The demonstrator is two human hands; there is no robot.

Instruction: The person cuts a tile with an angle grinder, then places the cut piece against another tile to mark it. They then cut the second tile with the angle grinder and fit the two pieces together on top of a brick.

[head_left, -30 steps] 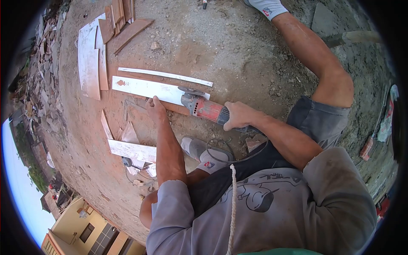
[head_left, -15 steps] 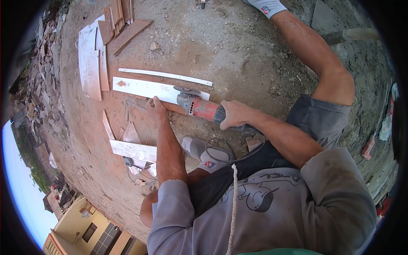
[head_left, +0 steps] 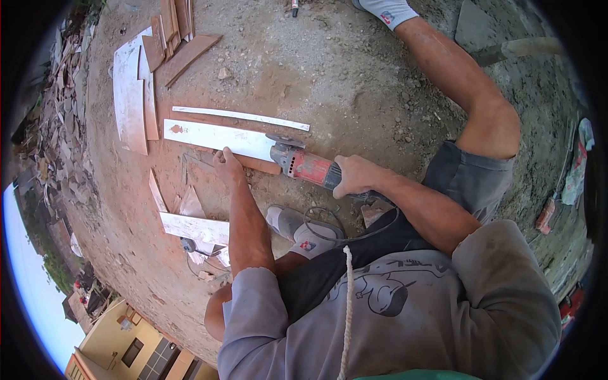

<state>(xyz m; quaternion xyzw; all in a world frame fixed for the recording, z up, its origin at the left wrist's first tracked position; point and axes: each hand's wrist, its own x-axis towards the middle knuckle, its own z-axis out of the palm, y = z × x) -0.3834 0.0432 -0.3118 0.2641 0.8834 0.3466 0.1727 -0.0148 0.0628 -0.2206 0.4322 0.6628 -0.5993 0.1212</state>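
Note:
My right hand [head_left: 356,176] is wrapped around the rear body of a red and grey angle grinder [head_left: 311,167]. The grinder's disc [head_left: 285,140] lies at the right end of a long white-faced tile [head_left: 218,137], which hides part of that end. My left hand [head_left: 228,166] has its fingers closed on the tile's near edge, left of the grinder. Beneath that edge shows a reddish-brown piece [head_left: 259,164]. A thin white strip [head_left: 240,116] lies on the ground just beyond the tile.
Larger white tile pieces [head_left: 130,95] and stacked brown offcuts [head_left: 190,60] lie at the upper left. Nearer, another white tile piece [head_left: 193,227] rests among broken bits. A cable [head_left: 323,235] loops by my socked foot [head_left: 301,225]. A marker-like object [head_left: 294,7] lies at the top.
The grinder has slid a little to the right along the tile. My left hand stays at the tile's near edge. The whole view has shifted slightly.

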